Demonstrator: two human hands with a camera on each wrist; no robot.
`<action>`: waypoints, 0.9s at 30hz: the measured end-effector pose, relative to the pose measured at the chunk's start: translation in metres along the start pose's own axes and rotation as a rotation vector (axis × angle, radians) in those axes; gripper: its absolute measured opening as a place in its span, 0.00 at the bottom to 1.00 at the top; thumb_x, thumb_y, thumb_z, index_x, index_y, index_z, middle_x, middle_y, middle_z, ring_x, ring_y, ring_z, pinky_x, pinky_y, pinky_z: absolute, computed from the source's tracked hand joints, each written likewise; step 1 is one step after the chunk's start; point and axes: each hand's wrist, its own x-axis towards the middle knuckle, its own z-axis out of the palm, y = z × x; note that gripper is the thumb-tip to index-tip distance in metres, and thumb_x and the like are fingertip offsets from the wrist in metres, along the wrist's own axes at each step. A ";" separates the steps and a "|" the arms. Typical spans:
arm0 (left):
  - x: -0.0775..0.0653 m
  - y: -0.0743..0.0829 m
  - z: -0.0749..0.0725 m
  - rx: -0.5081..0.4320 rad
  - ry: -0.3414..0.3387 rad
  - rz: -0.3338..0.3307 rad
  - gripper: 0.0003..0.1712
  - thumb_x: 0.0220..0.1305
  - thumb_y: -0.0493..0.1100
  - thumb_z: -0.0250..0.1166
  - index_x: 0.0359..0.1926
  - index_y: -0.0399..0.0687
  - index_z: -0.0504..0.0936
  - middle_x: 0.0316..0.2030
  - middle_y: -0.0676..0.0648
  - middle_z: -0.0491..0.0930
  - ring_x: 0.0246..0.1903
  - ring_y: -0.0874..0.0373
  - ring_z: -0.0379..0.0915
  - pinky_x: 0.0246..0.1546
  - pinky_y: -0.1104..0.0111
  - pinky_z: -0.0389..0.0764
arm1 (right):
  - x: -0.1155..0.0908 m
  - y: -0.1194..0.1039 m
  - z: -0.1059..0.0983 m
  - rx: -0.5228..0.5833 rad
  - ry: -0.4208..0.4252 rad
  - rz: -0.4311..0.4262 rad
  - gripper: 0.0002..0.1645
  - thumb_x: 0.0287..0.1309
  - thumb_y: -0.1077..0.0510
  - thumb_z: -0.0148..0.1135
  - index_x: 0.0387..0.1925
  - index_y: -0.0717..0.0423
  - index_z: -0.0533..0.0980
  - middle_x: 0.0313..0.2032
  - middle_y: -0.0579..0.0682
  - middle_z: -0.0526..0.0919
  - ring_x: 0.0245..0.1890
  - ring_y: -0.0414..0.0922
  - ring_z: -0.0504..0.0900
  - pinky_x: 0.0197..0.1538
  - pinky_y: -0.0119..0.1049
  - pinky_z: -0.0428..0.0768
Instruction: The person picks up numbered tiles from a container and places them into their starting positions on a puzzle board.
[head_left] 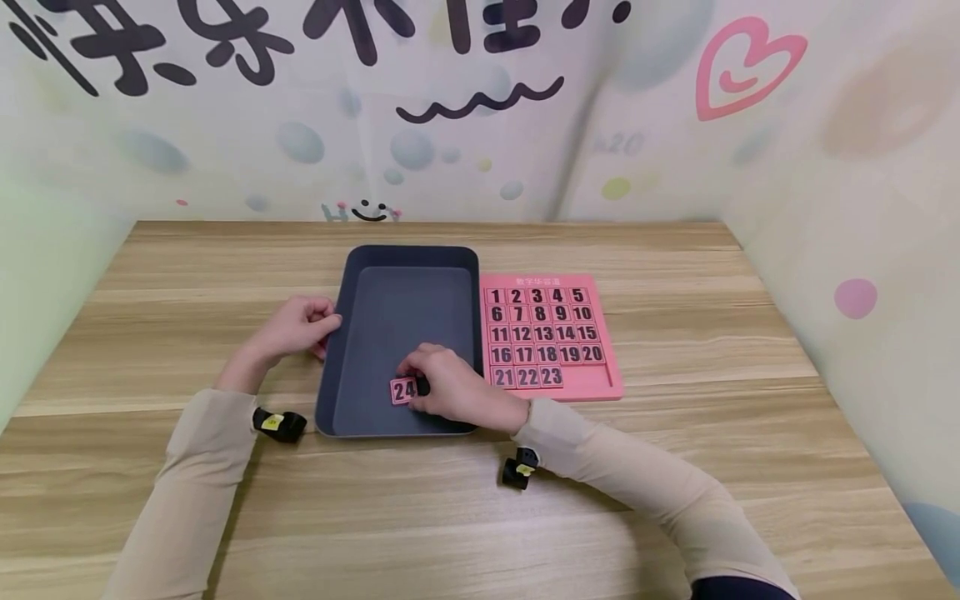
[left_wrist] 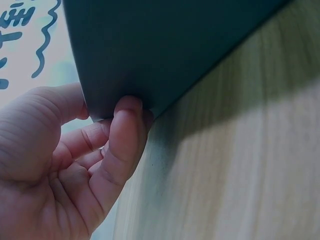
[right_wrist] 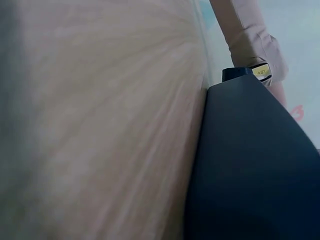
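A dark blue-grey rectangular tray (head_left: 375,333) lies on the wooden table. At its left side my left hand (head_left: 298,325) grips the wall; in the left wrist view the thumb of that hand (left_wrist: 75,145) is at the rim and the fingers press the tray's outer side (left_wrist: 150,45). Over the lower part of the tray, my right hand (head_left: 453,387) pinches a pink number tile marked 24 (head_left: 402,391). Beside the tray's right wall sits a pink number puzzle board (head_left: 585,383), with tiles 1 to 23 in rows. The right wrist view leaves the right hand out.
A black wrist camera (head_left: 281,424) is strapped at the left cuff, another black camera (head_left: 521,468) at the right cuff. Behind the wooden table (head_left: 675,292) stands a wall (head_left: 525,158) with printed writing and bubbles. More wall (head_left: 847,208) borders the table's right side.
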 end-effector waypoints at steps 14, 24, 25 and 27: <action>0.000 -0.001 0.000 -0.001 0.003 0.001 0.11 0.66 0.33 0.51 0.26 0.32 0.68 0.16 0.50 0.72 0.15 0.59 0.73 0.20 0.67 0.80 | -0.006 0.002 -0.014 0.109 0.083 -0.028 0.18 0.48 0.65 0.70 0.43 0.62 0.77 0.38 0.53 0.79 0.39 0.45 0.77 0.44 0.31 0.76; 0.000 0.001 0.000 0.005 0.007 -0.006 0.11 0.66 0.33 0.51 0.25 0.33 0.68 0.15 0.49 0.72 0.15 0.58 0.73 0.20 0.67 0.80 | -0.024 0.013 -0.039 0.121 0.170 -0.006 0.20 0.45 0.66 0.71 0.43 0.64 0.77 0.38 0.53 0.80 0.37 0.45 0.77 0.43 0.31 0.78; 0.000 0.001 0.000 0.007 0.007 -0.005 0.11 0.66 0.33 0.52 0.25 0.33 0.68 0.15 0.49 0.72 0.15 0.58 0.73 0.20 0.67 0.80 | -0.026 0.016 -0.041 0.119 0.177 0.000 0.20 0.45 0.66 0.71 0.43 0.64 0.77 0.38 0.53 0.80 0.37 0.45 0.77 0.43 0.31 0.78; 0.000 0.001 0.000 0.010 0.009 -0.002 0.11 0.66 0.33 0.52 0.25 0.33 0.68 0.14 0.49 0.72 0.15 0.58 0.73 0.20 0.67 0.80 | -0.031 0.020 -0.045 0.122 0.192 0.008 0.20 0.44 0.67 0.71 0.42 0.64 0.77 0.37 0.53 0.80 0.37 0.46 0.78 0.42 0.31 0.78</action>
